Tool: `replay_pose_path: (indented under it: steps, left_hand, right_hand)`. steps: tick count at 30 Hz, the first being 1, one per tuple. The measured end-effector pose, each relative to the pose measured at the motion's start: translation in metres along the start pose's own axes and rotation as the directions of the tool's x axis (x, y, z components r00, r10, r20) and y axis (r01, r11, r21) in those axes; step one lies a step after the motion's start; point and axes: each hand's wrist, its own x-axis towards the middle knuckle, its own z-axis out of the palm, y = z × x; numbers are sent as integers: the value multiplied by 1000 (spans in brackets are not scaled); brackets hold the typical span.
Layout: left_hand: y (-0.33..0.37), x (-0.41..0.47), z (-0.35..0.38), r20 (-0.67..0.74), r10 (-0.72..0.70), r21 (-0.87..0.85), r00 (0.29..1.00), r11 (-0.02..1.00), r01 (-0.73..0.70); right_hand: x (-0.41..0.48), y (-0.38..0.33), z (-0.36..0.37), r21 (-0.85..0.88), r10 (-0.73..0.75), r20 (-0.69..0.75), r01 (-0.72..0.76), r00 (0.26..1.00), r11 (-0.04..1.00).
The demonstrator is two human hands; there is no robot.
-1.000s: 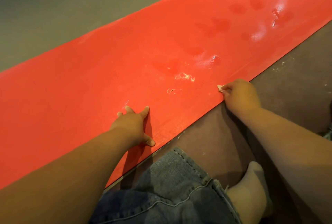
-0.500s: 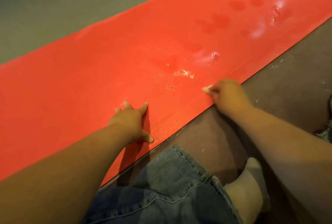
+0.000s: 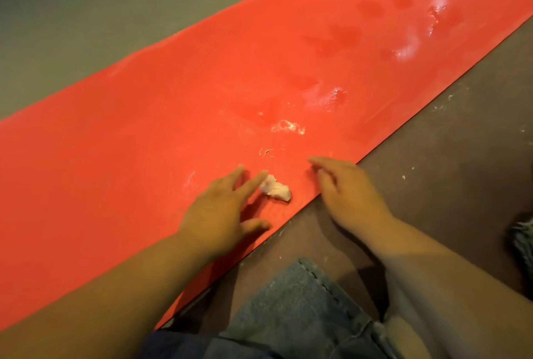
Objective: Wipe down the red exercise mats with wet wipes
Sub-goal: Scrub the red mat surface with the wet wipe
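The job looks partly done, as I read it; the red mat (image 3: 144,142) carries shiny wet patches (image 3: 334,99) and darker damp marks along its far-right stretch, which suggests that part has had a pass; the broad stretch towards the left looks matt and dry, so I judge it still to do. Pale shreds (image 3: 288,126) and a few thin fibres lie on the mat just beyond the hands, and white crumbs speckle the brown floor (image 3: 432,185) beside the mat's near edge; those bits would need wiping off. Only 1 mat shows here; whether others wait I cannot tell.

The wipe (image 3: 275,190), crumpled into a small whitish wad, lies loose on the mat close to its near edge, between the 2 hands; neither hand holds it. The left hand (image 3: 222,211) is low over the mat with fingers straight and spread; its index fingertip reaches the wad's left end, touching it or all but touching, which the blur does not settle. The right hand (image 3: 349,191) is to the wad's right, a little apart from it, over the mat's edge, fingers loosely extended and pinching nothing. A denim-clad knee (image 3: 302,315) shows below the hands. The wad looks small and spent; a fresh wipe may serve the dry stretch better.
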Motion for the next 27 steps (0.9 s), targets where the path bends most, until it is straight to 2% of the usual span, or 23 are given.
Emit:
replay_pose_path:
  steps: [1,3,4,6,8,9,10,11,12,13,14,15,16,18,21,24,26,27]
  left_hand:
    - [6,8,2,-35,95,-12,995,995,-96]
    - [16,23,4,-45,257,6,965,966,-257]
    - [17,30,3,-33,336,42,941,941,-335]
    - [12,42,-2,-15,515,138,857,850,-509]
    - [-1,55,-10,-40,618,243,785,768,-592]
    - [-10,62,-13,-72,594,281,801,783,-555]
    - [-22,69,-16,-148,518,312,843,833,-457]
    - [-33,74,-18,-255,371,297,893,909,-293]
    - [-44,79,-19,-350,156,217,924,973,-82]
    - [-51,81,-18,-405,-71,87,911,989,116]
    - [-53,84,-16,-418,-244,-42,875,967,250]
    - [-50,88,-12,-412,-348,-143,842,937,318]
    - [-43,92,-8,-408,-391,-211,825,919,332]
    - [-23,97,0,-404,-385,-292,830,914,281]
    - [4,91,8,-410,-278,-310,869,938,154]
    - [20,64,14,-411,-42,-210,911,976,-50]
    - [14,50,11,-349,142,-129,926,972,-197]
    - [4,52,8,-322,183,-96,929,970,-224]
  right_hand:
    - [0,10,-5,28,78,-74,-76,994,997]
    - [0,21,-6,119,195,-131,-180,972,976]
    - [1,23,-4,125,203,-134,-187,970,975]
    - [4,22,5,8,133,-137,-134,981,991]
    - [9,19,11,-112,67,-141,-83,988,990]
    - [11,19,11,-142,57,-139,-77,989,987]
    - [12,19,11,-160,52,-140,-74,989,984]
    - [13,20,11,-174,49,-140,-74,989,982]
    - [13,21,11,-194,44,-138,-71,989,978]
    - [12,21,12,-212,40,-138,-69,990,975]
    - [11,21,14,-220,40,-144,-72,989,973]
    - [11,20,15,-220,46,-150,-78,988,972]
    - [11,20,16,-216,52,-155,-85,987,973]
    - [12,20,17,-204,58,-159,-91,986,975]
    - [14,21,17,-198,60,-170,-94,984,976]
    - [13,22,17,-190,55,-173,-88,983,978]
    - [13,23,17,-184,54,-172,-86,984,979]
    - [12,24,17,-182,54,-171,-85,984,980]
